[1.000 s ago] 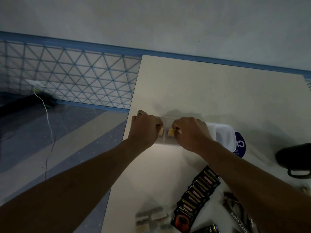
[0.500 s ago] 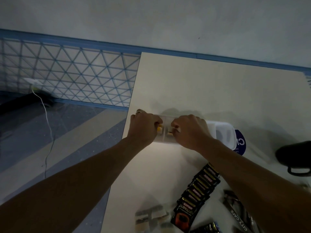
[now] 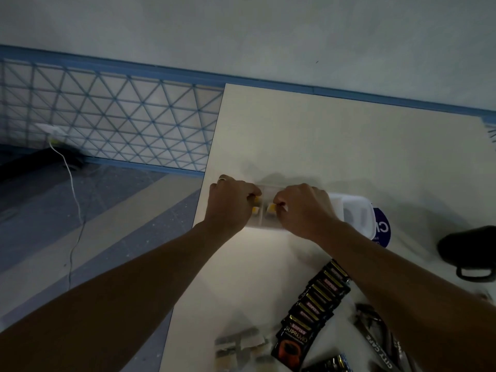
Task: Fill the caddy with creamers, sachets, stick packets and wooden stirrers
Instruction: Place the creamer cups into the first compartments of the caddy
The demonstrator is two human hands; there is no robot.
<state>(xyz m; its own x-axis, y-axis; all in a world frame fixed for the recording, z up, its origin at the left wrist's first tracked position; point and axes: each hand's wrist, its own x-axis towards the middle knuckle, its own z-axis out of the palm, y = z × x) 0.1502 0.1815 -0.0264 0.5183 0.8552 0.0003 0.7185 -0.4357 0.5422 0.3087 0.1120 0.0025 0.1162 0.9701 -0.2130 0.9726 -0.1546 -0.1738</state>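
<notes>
Pinching a yellow item [image 3: 256, 200] tight in left hand [image 3: 230, 204], another in right hand [image 3: 303, 208], low over caddy [image 3: 351, 201], likely to seat each in its compartment.

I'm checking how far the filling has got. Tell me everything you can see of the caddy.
The caddy is a clear, plastic-looking tray split by dividers, lying flat near the left edge of the table. Little of it shows, as both hands cover its ends. The left hand and right hand curl into its middle compartments, each seemingly pinching a small yellow piece.
</notes>
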